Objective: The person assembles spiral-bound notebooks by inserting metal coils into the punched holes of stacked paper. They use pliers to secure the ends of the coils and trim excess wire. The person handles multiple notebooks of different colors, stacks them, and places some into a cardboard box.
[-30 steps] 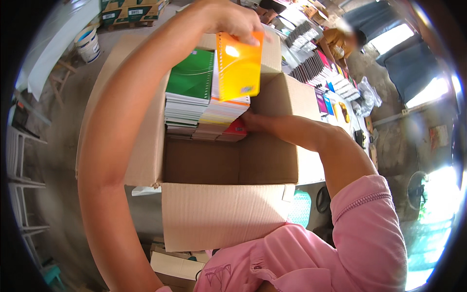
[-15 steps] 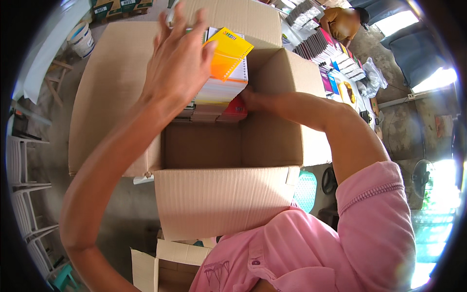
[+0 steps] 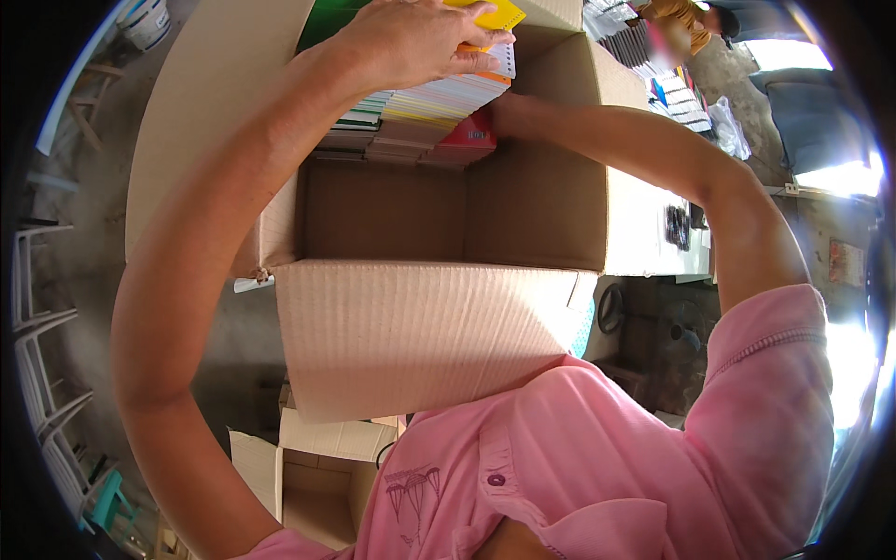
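Note:
A large open cardboard box stands in front of me, with stacked spiral notebooks along its far side. On top lies a yellow-covered notebook, beside a green cover. My left hand rests over the top of the stack, its fingers apart and touching the yellow notebook. Down inside the box, my right hand is against the right side of the stack, next to a red notebook. The fingers of that hand are hidden.
The box's near flap hangs toward my body. A smaller open carton sits below. White stacked chairs stand at left, near a white bucket. Far right, a person is beside piled notebooks.
My left hand has come down from its raised, spread position onto the notebooks. My right hand stays beside the stack. The view has shifted, so the box appears higher.

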`<state>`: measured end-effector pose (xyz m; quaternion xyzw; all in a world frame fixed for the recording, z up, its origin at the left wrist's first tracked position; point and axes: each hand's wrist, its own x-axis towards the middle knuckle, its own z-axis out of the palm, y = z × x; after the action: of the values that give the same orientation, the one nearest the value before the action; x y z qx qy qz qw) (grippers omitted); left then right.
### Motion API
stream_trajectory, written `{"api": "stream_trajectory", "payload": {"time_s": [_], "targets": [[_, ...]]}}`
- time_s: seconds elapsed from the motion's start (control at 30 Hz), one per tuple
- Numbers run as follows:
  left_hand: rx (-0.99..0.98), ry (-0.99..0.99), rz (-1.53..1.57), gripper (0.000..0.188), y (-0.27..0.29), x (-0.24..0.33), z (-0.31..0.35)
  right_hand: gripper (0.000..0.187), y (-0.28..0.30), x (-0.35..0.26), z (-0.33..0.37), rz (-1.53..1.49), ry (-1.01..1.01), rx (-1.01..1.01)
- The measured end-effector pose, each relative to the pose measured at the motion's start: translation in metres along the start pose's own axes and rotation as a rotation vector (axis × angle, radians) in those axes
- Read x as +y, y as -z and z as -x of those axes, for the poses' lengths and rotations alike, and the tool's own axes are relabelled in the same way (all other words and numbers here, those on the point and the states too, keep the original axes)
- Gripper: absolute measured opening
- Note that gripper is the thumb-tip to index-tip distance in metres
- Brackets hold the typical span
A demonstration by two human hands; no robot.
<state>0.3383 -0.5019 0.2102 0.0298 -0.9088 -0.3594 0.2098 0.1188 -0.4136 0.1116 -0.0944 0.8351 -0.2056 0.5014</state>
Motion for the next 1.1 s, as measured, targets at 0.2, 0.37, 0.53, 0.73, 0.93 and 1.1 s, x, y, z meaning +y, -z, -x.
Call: {"api": "stream_trajectory", "payload": {"time_s": [0.2,0.37,0.53,0.73,0.93,1.1], "targets": [[0.001,0.027,-0.063,0.049,-0.004,-0.007,-0.001,0.047,0.002,-0.009,0.022,-0.052,0.020,0.013],[0.002,0.039,-0.117,0.050,-0.006,-0.008,-0.001,0.048,0.001,-0.010,0.032,-0.076,0.030,0.023],[0.010,0.055,-0.183,0.050,-0.008,-0.010,-0.001,0.048,-0.001,-0.012,0.037,-0.089,0.043,0.032],[0.016,0.063,-0.291,0.051,-0.011,-0.009,-0.002,0.049,-0.002,-0.016,0.043,-0.082,0.063,0.071],[0.014,0.079,-0.450,0.051,-0.013,-0.011,-0.003,0.050,-0.005,-0.032,0.069,0.135,0.099,0.218],[0.008,0.078,-0.626,0.052,-0.015,-0.018,-0.007,0.054,0.044,-0.040,0.107,0.196,0.318,0.062]]}}
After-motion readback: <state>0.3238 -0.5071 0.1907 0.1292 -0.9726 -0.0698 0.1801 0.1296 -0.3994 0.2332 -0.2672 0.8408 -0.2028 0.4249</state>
